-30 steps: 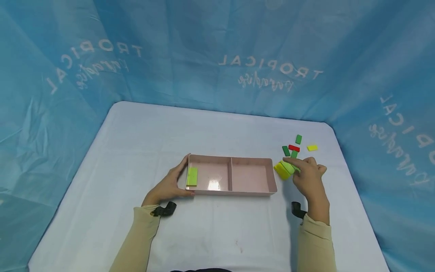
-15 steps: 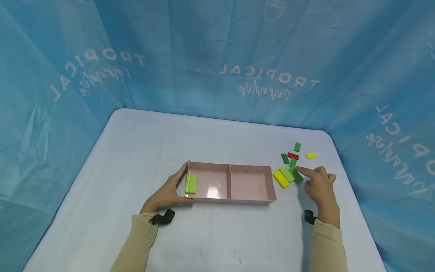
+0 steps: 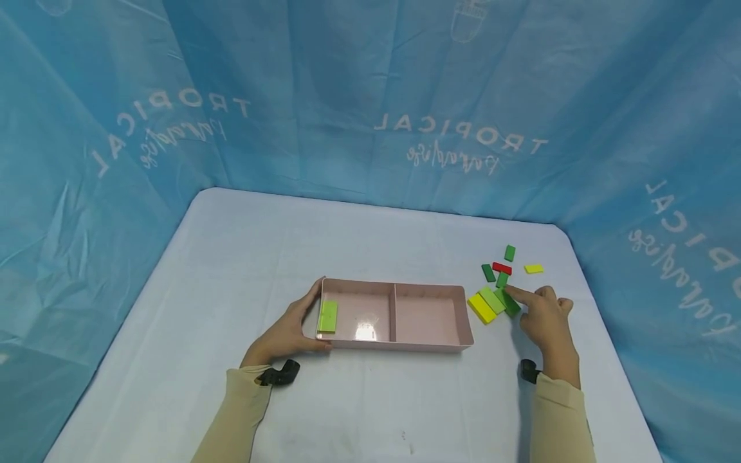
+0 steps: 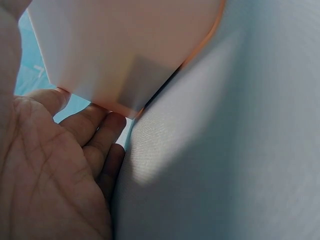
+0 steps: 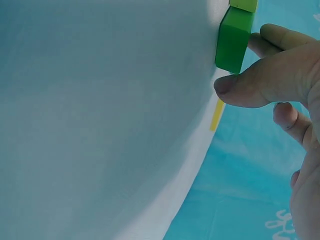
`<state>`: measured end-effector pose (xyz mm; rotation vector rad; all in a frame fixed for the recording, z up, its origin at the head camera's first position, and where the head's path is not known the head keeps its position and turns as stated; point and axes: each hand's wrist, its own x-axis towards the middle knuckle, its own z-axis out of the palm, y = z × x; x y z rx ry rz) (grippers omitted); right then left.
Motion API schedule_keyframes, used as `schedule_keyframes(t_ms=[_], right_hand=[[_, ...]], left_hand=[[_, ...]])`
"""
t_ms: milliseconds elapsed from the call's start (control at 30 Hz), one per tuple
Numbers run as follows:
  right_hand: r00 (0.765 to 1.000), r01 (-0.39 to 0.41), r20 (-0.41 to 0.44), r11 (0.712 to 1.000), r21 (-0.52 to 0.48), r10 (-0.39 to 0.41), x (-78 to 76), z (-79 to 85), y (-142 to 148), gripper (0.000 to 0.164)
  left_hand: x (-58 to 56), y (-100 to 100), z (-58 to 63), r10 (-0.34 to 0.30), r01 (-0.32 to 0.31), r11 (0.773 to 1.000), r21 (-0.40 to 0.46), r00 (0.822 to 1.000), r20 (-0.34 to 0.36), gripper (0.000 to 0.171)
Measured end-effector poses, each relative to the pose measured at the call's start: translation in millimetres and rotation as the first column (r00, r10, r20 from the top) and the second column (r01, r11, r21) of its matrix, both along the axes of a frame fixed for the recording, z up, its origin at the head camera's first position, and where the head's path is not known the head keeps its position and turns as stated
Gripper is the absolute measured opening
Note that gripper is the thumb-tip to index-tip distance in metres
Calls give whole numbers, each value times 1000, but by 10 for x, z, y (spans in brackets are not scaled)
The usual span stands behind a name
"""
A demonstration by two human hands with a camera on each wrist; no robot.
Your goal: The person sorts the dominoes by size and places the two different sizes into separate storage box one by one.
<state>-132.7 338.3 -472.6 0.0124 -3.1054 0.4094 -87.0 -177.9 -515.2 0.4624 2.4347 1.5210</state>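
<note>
My left hand (image 3: 289,326) holds the left end of a pale pink two-compartment box (image 3: 399,345), thumb at the near side and fingers at the far corner. In the left wrist view, fingertips meet the box wall (image 4: 115,45). A lime green block (image 3: 328,317) lies at the left end of the left compartment. My right hand (image 3: 546,321) is beside the loose blocks, index finger extended to the far end of a dark green block (image 3: 512,305). In the right wrist view, the thumb is near this green block (image 5: 234,40); a firm grip cannot be made out.
Touching the dark green block are a lime block (image 3: 492,300) and a yellow block (image 3: 482,308). Beyond lie a red block (image 3: 502,268), smaller green blocks (image 3: 510,253) and a yellow piece (image 3: 534,269). Blue curtains (image 3: 347,96) surround the white table (image 3: 359,411).
My right hand has drawn back rightward from over the blocks, uncovering the lime and dark green ones, then stayed almost still. The left hand keeps its hold on the box. The head view shifted slightly.
</note>
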Motion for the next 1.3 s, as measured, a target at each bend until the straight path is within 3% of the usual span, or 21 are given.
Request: schedule_keyframes(t_ms=[400, 833, 1300], right_hand=[[998, -6, 59, 1000, -4, 7, -39, 35, -11, 66], [996, -18, 93, 1000, -16, 19, -104, 41, -37, 75], [986, -22, 165, 1000, -2, 22, -133, 104, -70, 67]], left_hand=[[-24, 7, -27, -12, 12, 1000, 14, 1000, -8, 135], [-40, 19, -7, -21, 21, 999, 24, 1000, -3, 136], [-49, 2, -58, -23, 23, 999, 39, 1000, -11, 136]])
